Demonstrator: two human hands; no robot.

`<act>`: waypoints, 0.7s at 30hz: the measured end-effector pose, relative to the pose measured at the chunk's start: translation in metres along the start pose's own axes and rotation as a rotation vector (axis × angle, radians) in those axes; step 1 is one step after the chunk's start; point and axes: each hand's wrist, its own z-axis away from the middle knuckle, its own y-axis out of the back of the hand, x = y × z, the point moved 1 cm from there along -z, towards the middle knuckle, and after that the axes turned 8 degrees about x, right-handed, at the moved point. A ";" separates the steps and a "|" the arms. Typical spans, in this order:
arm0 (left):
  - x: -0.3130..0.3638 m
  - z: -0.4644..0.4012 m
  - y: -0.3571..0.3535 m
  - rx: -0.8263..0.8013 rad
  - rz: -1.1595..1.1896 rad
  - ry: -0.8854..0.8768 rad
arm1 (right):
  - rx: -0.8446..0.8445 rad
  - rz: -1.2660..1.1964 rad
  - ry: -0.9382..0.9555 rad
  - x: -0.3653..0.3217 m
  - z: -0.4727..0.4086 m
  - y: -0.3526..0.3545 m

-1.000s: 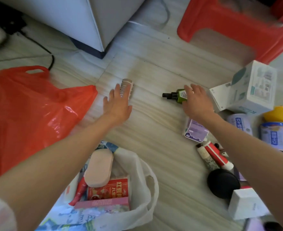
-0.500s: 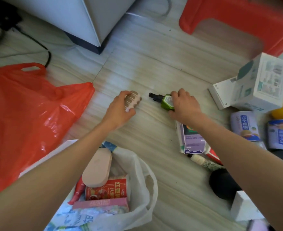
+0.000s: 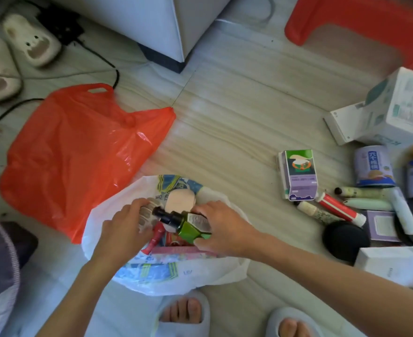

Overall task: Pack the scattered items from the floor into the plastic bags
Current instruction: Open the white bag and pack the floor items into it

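Left to right across the floor: a red bag [image 3: 79,152] lies flat and apparently unfilled; just right of it and touching its lower edge stands the white bag [image 3: 98,229], mouth open, already holding a pink case [image 3: 180,203], a red tube [image 3: 155,240] and flat packets.

Step in hand: depositing. Both hands hover over the white bag's mouth, each carrying one item. The left hand [image 3: 125,229] has its fingers curled round a ribbed beige jar [image 3: 148,211], which shows past the fingertips, over the bag's left side. The right hand [image 3: 221,227] grips a green bottle [image 3: 190,227] by its base, thumb below and fingers above; the dark pump end points left, almost meeting the jar.

Next move, as a judgement: both grips must loosen so that jar and bottle drop among the contents; the bottle, lying across the opening, may need tilting to settle.

Further right, still unpacked: a purple carton [image 3: 297,176], tubes [image 3: 339,210], a black disc [image 3: 345,240], cans [image 3: 373,166] and white boxes [image 3: 392,113], well apart from the bags.
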 end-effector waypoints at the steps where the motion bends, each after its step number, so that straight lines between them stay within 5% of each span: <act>1: -0.004 0.004 0.000 -0.028 -0.082 -0.007 | -0.036 0.051 0.024 -0.004 0.002 -0.006; 4: -0.011 0.006 -0.001 -0.099 -0.177 -0.039 | -0.097 0.193 0.120 -0.012 0.006 -0.015; 11: -0.012 0.001 0.001 -0.134 0.111 -0.095 | -0.116 0.060 0.061 -0.008 0.005 -0.008; 16: 0.007 0.015 -0.006 -0.116 -0.068 -0.380 | -0.076 0.091 0.086 0.005 0.018 -0.016; 21: 0.014 0.016 0.000 -0.071 -0.075 -0.374 | -0.028 -0.061 0.059 0.012 0.020 -0.004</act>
